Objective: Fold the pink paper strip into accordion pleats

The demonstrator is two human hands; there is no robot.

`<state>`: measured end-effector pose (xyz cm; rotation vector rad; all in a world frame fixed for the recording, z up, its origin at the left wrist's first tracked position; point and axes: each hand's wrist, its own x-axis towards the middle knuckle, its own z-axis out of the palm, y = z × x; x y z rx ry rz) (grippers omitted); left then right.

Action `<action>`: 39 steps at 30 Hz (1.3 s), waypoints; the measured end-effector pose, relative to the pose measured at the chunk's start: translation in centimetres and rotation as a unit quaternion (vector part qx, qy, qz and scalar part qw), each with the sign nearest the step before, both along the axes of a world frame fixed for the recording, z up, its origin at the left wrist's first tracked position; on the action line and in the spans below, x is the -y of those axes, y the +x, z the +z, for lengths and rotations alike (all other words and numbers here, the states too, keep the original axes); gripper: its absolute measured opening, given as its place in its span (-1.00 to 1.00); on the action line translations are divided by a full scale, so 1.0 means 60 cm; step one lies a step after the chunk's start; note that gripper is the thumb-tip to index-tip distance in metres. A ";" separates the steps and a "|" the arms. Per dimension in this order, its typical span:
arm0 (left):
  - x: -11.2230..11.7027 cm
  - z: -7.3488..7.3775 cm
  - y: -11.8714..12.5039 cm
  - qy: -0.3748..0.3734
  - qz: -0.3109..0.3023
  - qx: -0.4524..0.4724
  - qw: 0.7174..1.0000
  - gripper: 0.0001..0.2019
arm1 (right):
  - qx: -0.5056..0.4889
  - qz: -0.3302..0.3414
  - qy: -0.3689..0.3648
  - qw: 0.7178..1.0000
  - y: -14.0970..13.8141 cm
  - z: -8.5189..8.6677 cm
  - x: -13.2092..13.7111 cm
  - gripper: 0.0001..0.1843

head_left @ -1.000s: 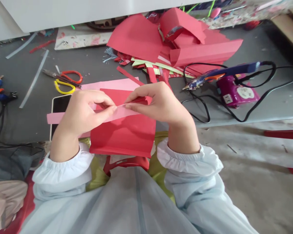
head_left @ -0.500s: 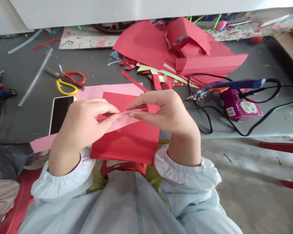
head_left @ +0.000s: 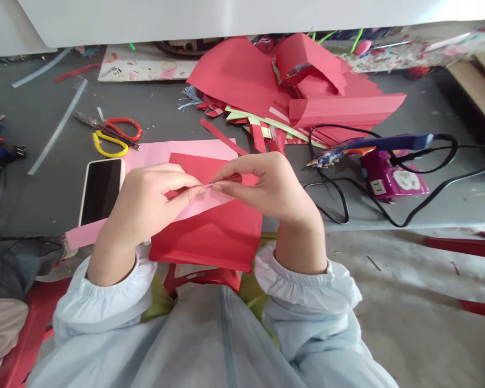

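Both my hands pinch a long pink paper strip over a red paper sheet at the table's near edge. My left hand grips the strip between thumb and fingers, and the strip's tail sticks out to the left below it. My right hand pinches the strip's right end together with a thin red strip. The fingertips of the two hands nearly meet. A pink sheet lies under the red one.
A phone lies left of my hands. Two pairs of scissors, red and yellow, lie behind it. A heap of red paper fills the table's back. A glue gun rests on a purple socket block with black cables, right.
The pink strip's left tail has swung down and then slid rightward between my fingers. My hands have stayed pinched together in nearly the same place.
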<state>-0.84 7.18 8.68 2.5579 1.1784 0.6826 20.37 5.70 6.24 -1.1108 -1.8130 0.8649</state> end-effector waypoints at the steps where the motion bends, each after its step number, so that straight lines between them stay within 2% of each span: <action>1: -0.001 -0.001 0.000 -0.003 -0.001 0.001 1.000 -0.81 | -0.001 -0.004 -0.001 1.000 0.000 -0.002 -0.001 -0.90; 9: -0.004 -0.006 -0.001 -0.026 -0.030 0.004 0.999 -0.80 | -0.019 -0.012 0.016 1.000 -0.008 -0.012 -0.001 -0.88; 16: -0.001 -0.015 0.001 -0.002 -0.004 -0.010 1.000 -0.79 | -0.032 0.001 0.018 0.999 -0.021 -0.011 0.001 -0.87; 22: -0.004 -0.007 -0.004 -0.007 -0.024 0.014 1.000 -0.82 | -0.014 0.000 -0.032 0.999 0.000 -0.002 0.002 -0.91; 29: -0.006 -0.006 -0.003 -0.039 -0.013 0.013 0.999 -0.87 | -0.032 -0.024 -0.030 0.999 0.009 -0.004 0.003 -0.90; 34: -0.007 -0.015 0.000 -0.016 -0.015 -0.003 1.000 -0.84 | -0.029 -0.017 -0.042 0.999 0.005 -0.005 0.002 -0.90; 39: -0.007 -0.014 -0.002 0.003 -0.018 0.000 1.000 -0.83 | -0.047 -0.030 -0.020 0.998 0.006 -0.008 0.001 -0.85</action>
